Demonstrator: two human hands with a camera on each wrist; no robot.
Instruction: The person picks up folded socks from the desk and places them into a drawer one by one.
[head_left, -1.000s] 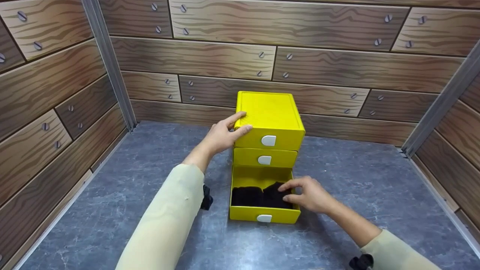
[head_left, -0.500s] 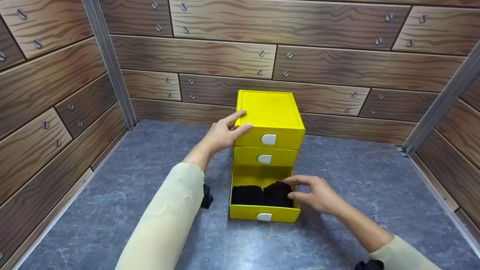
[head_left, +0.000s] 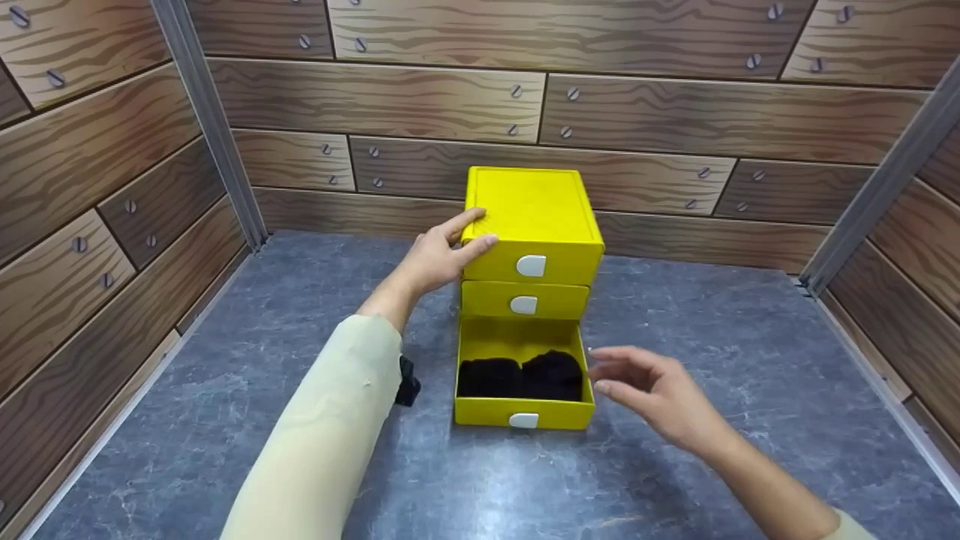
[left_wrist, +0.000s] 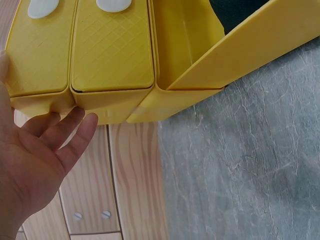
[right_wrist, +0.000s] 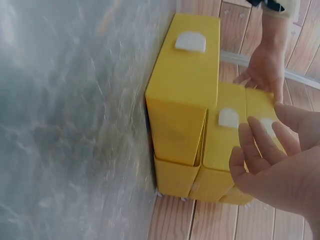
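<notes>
A yellow drawer cabinet (head_left: 536, 206) has three stacked drawers with white pull tabs. Its bottom drawer (head_left: 523, 414) is pulled out, while the upper two sit in the cabinet. Inside the bottom drawer lie two dark, soft-looking cloth bundles, a left bundle (head_left: 489, 377) and a right bundle (head_left: 553, 375), side by side. My left hand (head_left: 441, 257) rests against the cabinet's upper left edge, index finger on top and thumb at the front corner. In the left wrist view its other fingers (left_wrist: 82, 132) lie along the side. Just right of the bottom drawer, my right hand (head_left: 664, 394) holds nothing, fingers loosely bent.
The cabinet stands on a grey marbled surface (head_left: 337, 300). Behind it rises a wood-plank-patterned wall (head_left: 637, 112), with similar walls at left and right. Grey metal posts (head_left: 214, 124) mark the corners. A dark wrist device (head_left: 407, 381) shows beside the left sleeve.
My right hand has let go of the right cloth bundle and drawn out of the drawer to the right. My left hand stays on the cabinet. The head view has shifted slightly.
</notes>
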